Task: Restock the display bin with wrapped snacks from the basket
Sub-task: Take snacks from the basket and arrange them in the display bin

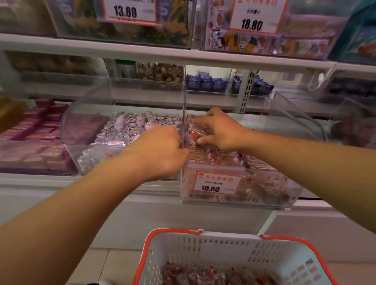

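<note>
We face a shelf [177,55] of clear bins; the bin [240,183] being filled sits just right of centre, pulled forward past the shelf edge, its long axis running away from us and its front wall carrying a 10.80 tag [217,183]. It is already heaped with snacks [223,156] nearly to the rim. The basket [222,246] stands low and near us, directly beneath the bin's front, with more wrapped pieces across its floor, so each load travels up and forward. Both arms reach into the bin from our side. Our right hand [220,130] lies over the back of the heap, fingers bent onto clear wrappers; whether it grips them or merely presses them flat we cannot tell. Our left hand [161,151] is curled at the bin's left wall; what it holds is hidden. That wall touches the neighbouring bin [89,126], leaving open room only above the heap and at the front.
</note>
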Available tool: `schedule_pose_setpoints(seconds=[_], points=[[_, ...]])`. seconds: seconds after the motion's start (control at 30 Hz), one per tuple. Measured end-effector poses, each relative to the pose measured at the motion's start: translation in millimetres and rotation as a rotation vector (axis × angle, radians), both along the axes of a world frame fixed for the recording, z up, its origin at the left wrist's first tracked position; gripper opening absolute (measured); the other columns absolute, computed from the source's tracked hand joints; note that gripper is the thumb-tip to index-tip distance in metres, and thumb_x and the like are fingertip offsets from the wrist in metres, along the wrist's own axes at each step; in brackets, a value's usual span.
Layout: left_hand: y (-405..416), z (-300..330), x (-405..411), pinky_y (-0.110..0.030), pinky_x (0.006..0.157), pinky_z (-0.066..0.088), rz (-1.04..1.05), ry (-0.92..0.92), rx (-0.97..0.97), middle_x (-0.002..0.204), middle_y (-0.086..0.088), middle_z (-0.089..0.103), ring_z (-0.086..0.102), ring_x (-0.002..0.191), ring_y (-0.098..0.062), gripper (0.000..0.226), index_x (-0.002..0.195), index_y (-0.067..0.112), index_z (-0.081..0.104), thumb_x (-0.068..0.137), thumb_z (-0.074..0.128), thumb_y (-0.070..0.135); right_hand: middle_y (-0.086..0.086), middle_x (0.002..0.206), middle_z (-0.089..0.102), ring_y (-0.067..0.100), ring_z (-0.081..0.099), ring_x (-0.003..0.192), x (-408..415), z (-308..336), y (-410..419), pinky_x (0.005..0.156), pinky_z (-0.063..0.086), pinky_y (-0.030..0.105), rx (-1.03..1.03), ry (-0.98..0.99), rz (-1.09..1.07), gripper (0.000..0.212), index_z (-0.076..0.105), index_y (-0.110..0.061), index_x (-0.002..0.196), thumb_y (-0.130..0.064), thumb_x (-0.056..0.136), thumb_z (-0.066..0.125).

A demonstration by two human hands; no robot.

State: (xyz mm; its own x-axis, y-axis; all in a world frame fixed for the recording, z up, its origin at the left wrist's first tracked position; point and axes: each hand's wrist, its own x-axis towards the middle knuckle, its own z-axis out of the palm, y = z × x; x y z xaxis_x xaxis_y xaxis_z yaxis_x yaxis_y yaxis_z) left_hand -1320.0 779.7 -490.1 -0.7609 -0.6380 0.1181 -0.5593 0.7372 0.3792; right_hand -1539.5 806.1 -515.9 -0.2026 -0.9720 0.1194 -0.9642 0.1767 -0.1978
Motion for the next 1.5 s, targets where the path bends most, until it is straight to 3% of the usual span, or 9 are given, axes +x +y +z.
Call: schedule_pose_setpoints(seconds=[0.23, 0.6, 0.73, 0.97, 1.07, 1.13, 1.3, 1.4, 1.5], points=[[-1.2, -3.6, 2.7, -0.027, 0.053, 0.045, -0.038, 0.041, -0.036, 0.062, 0.0, 0.064, 0.061, 0.061, -0.017, 0.036, 0.059, 0.013, 0.062, 0.09, 0.057, 0.03, 0.003, 0.166, -0.008, 0.02, -0.009, 0.152, -16.4, -5.1, -5.5, 0.123, -0.003, 0.032, 0.301, 0.298, 0.235, 0.076, -0.004, -0.02, 0.158, -0.046, 0.103, 0.042], [1.7, -1.7, 4.4, -0.031, 0.059, 0.054, -0.029, 0.061, 0.025, 0.064, 0.0, 0.067, 0.065, 0.062, -0.018, 0.034, 0.061, 0.014, 0.063, 0.091, 0.055, 0.028, 0.001, 0.165, -0.015, 0.02, 0.011, 0.151, -22.3, -10.8, -9.7, 0.121, 0.022, 0.034, 0.172, 0.189, 0.201, 0.098, -0.012, -0.021, 0.157, -0.055, 0.093, 0.055], [-0.9, -2.9, 4.3, -0.036, 0.061, 0.056, -0.027, 0.052, 0.026, 0.063, -0.001, 0.067, 0.065, 0.062, -0.018, 0.035, 0.063, 0.012, 0.065, 0.091, 0.056, 0.031, 0.005, 0.165, -0.014, 0.017, -0.007, 0.152, -27.0, -8.8, -12.2, 0.118, 0.001, 0.025, 0.171, 0.118, 0.113, 0.111, -0.011, -0.015, 0.157, -0.061, 0.086, 0.06], [6.0, 0.8, 5.4, -0.036, 0.063, 0.052, 0.05, 0.131, -0.231, 0.064, 0.001, 0.058, 0.056, 0.064, -0.019, 0.037, 0.068, 0.02, 0.054, 0.091, 0.056, 0.049, 0.007, 0.166, 0.008, 0.021, 0.01, 0.152, -4.1, 17.5, 13.3, 0.119, 0.009, 0.028, 0.102, 0.057, 0.139, 0.087, 0.014, -0.015, 0.158, -0.055, 0.093, 0.054], [15.3, 10.4, 5.6, -0.035, 0.057, 0.047, 0.011, 0.416, -0.372, 0.057, 0.003, 0.052, 0.052, 0.059, -0.021, 0.039, 0.062, 0.017, 0.05, 0.091, 0.056, 0.042, 0.012, 0.149, 0.047, 0.026, 0.043, 0.137, 19.6, 33.3, 43.6, 0.115, 0.033, 0.038, -0.114, 0.108, 0.143, 0.055, 0.052, -0.014, 0.141, -0.048, 0.097, 0.052], [26.0, 11.5, 5.0, -0.029, 0.052, 0.037, -0.145, 0.513, -0.441, 0.049, 0.006, 0.046, 0.046, 0.048, -0.016, 0.04, 0.057, 0.016, 0.046, 0.091, 0.057, 0.035, 0.003, 0.102, 0.07, 0.017, 0.063, 0.092, 35.5, 31.0, 77.6, 0.083, 0.05, 0.034, -0.495, 0.12, 0.182, 0.034, 0.07, -0.013, 0.106, -0.04, 0.101, 0.051], [70.3, -42.4, -1.9, -0.028, 0.041, 0.037, -0.404, 0.524, -0.566, 0.047, 0.003, 0.043, 0.045, 0.041, -0.024, 0.038, 0.058, 0.023, 0.031, 0.082, 0.061, 0.02, -0.006, 0.058, 0.036, 0.007, 0.031, 0.056, 62.5, -61.0, 173.8, 0.055, 0.027, 0.029, -1.083, -0.042, -0.024, 0.045, 0.045, -0.017, 0.059, -0.026, 0.103, 0.047], [95.1, -107.2, -8.7, -0.032, 0.047, 0.045, -0.387, 0.139, -0.494, 0.062, -0.003, 0.061, 0.059, 0.055, -0.031, 0.03, 0.065, 0.023, 0.037, 0.085, 0.058, 0.029, 0.009, 0.052, 0.05, 0.027, 0.05, 0.05, 71.5, -153.9, 201.7, 0.05, 0.034, 0.036, -0.8, -0.325, -0.389, 0.047, 0.052, -0.012, 0.058, -0.035, 0.099, 0.045], [107.8, -182.5, 1.7, -0.037, 0.079, 0.051, -0.235, -0.607, -0.164, 0.115, -0.009, 0.068, 0.065, 0.101, -0.031, 0.035, 0.105, 0.021, 0.062, 0.088, 0.051, 0.05, 0.013, 0.083, 0.066, 0.034, 0.066, 0.087, 77.1, -245.8, 242.0, 0.069, 0.045, 0.038, 0.047, -0.523, -0.49, 0.031, 0.063, -0.014, 0.082, -0.037, 0.098, 0.05]])
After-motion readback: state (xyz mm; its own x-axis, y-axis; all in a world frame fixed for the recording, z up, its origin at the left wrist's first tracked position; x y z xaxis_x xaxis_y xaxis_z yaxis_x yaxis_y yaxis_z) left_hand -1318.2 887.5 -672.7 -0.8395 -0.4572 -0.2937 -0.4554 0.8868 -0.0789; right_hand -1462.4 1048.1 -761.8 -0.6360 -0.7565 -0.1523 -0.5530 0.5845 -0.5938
